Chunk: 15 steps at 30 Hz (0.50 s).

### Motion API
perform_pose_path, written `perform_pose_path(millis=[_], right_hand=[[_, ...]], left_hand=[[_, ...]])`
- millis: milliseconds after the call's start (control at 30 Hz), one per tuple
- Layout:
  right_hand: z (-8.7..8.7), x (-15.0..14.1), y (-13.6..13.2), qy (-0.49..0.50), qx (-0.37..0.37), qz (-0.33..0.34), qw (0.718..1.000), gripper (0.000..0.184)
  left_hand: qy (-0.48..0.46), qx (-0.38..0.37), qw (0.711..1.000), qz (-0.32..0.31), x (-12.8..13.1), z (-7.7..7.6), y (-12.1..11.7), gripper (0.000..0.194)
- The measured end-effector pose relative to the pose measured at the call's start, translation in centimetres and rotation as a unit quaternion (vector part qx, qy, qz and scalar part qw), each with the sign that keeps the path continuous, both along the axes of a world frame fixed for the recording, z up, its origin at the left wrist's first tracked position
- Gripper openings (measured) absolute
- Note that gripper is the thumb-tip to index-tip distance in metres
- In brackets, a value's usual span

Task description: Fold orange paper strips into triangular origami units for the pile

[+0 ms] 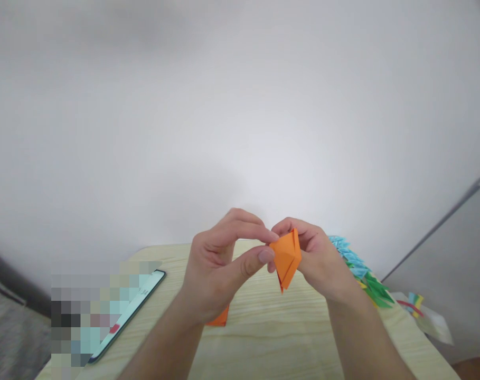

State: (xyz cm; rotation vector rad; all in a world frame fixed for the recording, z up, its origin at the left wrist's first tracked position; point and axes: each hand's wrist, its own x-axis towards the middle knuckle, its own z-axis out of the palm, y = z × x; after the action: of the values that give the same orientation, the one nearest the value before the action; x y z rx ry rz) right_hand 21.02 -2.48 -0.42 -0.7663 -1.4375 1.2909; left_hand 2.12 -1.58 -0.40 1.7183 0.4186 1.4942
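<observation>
A pale wall (240, 116) fills most of the view, and below it stands a table (271, 338) with a light, wood-grained top and a rounded far left corner. Over the table, near its far edge, the two bare hands meet. The left hand (216, 264) makes a narrow pinch, thumb and index fingertip together at the left corner of a piece of folded orange paper (286, 256). The right hand (317, 261) holds the same piece from the right and behind, its fingers curled and partly hidden by it, so I cannot tell exactly where each one presses. On the left side of the table lies a phone (129, 314), screen up, slanting from upper right to lower left, part of it blurred into blocks. By the right forearm, along the table's right side, sit pale blue folded papers (350, 257) with green folded papers (378, 291) next to them. Past that edge is a whitish bag (438, 323) with some coloured strips (416, 303) at it. The held orange piece is roughly kite-shaped and raised above the tabletop; its long axis runs steeply, leaning a little, with the narrow end pointing down and slightly left. Smallest is the visible part of another orange piece (220, 317), lying on the table, partly covered by the left wrist.
</observation>
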Motion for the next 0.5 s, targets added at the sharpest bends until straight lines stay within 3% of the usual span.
perform_pose_path(millis=[333, 500], right_hand=[[-0.60, -0.70, 0.02, -0.035, 0.133, -0.148, 0.979, 0.051], [-0.30, -0.95, -0.37, -0.107, 0.182, -0.178, 0.961, 0.041]], left_hand=[[0.001, 0.002, 1.000, 0.023, -0.05, -0.01, 0.02, 0.016], [-0.021, -0.005, 0.999, 0.024, -0.02, 0.13, 0.23, 0.012]])
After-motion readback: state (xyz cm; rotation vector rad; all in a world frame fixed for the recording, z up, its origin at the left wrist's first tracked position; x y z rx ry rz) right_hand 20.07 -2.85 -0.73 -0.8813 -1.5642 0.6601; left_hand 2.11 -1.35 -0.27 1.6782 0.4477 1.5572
